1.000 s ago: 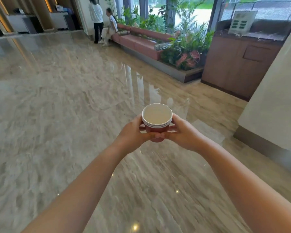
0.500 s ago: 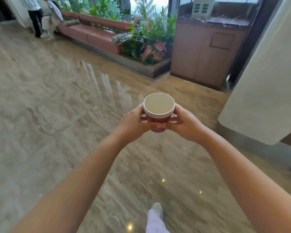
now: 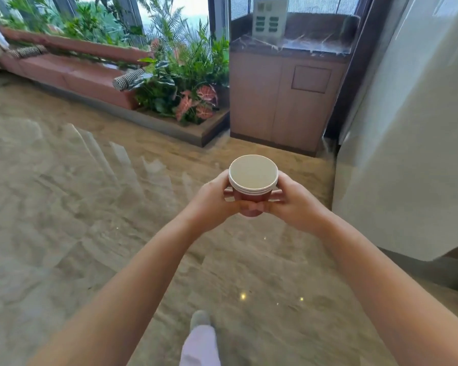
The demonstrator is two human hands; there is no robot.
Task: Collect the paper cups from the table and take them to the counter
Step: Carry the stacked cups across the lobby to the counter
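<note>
Closer than half a second before stood the wooden counter (image 3: 283, 101), now directly ahead. Head view: left hand (image 3: 212, 200) and right hand (image 3: 292, 202) were both wrapped closed around the stack of paper cups (image 3: 252, 184), held upright above the marble floor (image 3: 64, 207), planter (image 3: 180, 99) at left.

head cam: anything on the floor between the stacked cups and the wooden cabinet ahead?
Nothing. In the head view, only bare polished floor lies between the stacked cups, held in both hands, and the wooden cabinet. The planter sits off to the left.
</note>
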